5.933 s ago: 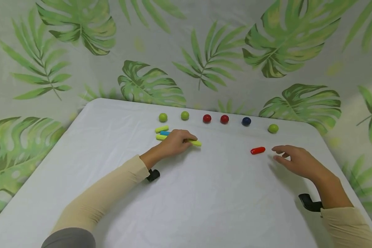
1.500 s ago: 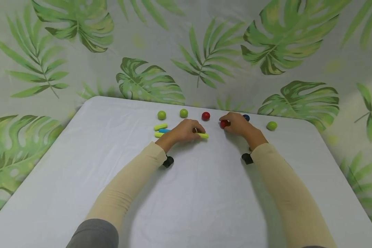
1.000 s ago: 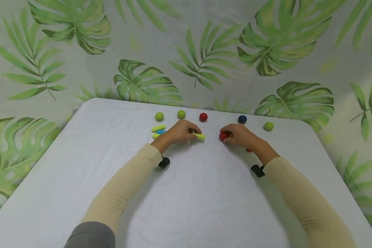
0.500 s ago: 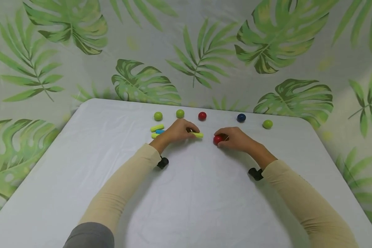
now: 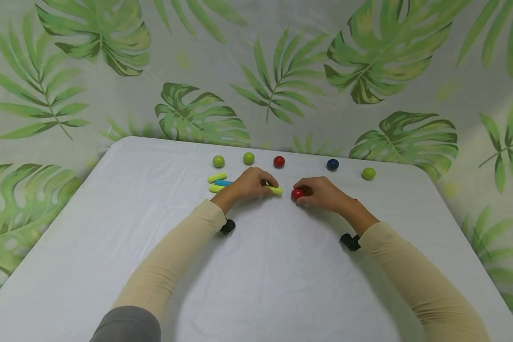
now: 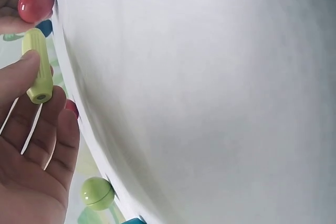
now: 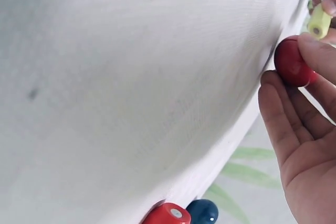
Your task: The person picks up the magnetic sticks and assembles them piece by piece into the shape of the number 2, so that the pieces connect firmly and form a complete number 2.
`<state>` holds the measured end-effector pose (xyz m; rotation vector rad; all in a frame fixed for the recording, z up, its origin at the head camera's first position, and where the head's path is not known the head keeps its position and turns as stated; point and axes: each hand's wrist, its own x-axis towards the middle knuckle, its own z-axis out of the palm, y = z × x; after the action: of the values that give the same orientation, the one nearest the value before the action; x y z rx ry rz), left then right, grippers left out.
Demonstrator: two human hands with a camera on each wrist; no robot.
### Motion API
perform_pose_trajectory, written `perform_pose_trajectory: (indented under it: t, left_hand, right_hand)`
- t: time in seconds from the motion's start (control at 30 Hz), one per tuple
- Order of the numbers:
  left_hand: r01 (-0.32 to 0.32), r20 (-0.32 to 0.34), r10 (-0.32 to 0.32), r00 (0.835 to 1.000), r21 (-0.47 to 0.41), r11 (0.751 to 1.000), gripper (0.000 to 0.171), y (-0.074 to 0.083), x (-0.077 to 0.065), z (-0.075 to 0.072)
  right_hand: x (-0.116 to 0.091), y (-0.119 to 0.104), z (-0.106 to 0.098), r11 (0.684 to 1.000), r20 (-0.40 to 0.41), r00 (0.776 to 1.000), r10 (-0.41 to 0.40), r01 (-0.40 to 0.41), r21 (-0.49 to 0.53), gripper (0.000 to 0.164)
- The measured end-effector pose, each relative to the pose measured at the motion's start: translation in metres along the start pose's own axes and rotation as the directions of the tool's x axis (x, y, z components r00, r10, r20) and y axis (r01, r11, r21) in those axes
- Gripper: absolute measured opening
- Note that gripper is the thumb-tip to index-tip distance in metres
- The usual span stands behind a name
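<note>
My left hand pinches a short yellow-green ribbed stick between thumb and fingertips, its free end pointing right. A small hole shows in the stick's near end in the left wrist view. Just to the right, my right hand grips a glossy red ball by thumb and fingers. A narrow gap separates ball and stick in the head view. Behind my left wrist lie two more yellow-green sticks, a short one and one partly covered, with a blue stick between them.
Along the table's back edge stand two green balls, another red ball, a dark blue ball and a green ball at the right. A red stick lies near my right wrist, mostly hidden in the head view.
My right hand has left the red stick's side, taken a red ball from the back row and brought it forward and left, close to the yellow-green stick. My left hand keeps its pinch.
</note>
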<state>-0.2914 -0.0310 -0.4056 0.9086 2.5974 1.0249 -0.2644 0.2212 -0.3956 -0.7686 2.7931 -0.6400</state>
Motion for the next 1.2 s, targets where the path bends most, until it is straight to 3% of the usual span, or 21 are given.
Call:
perform_pose_trajectory:
  t: [0.47,0.77,1.2]
  left_hand:
    - [0.049,0.008,-0.049,0.999,0.029,0.998,0.021,-0.001,0.005,0.005]
    - [0.038,0.012,-0.039,0.999,0.034,0.999,0.022,0.000,0.011,0.007]
    - [0.031,0.026,-0.032,0.999,0.043,0.999,0.022,0.000,0.013,0.007]
  right_hand:
    - [0.012,-0.005,0.005,0.999,0.007,1.000,-0.031,0.031,-0.033,0.038]
    - [0.018,-0.008,0.004,0.998,-0.002,0.998,-0.060,0.060,-0.033,0.037]
    - [0.019,-0.008,0.003,0.999,-0.004,0.999,-0.037,0.037,-0.032,0.036]
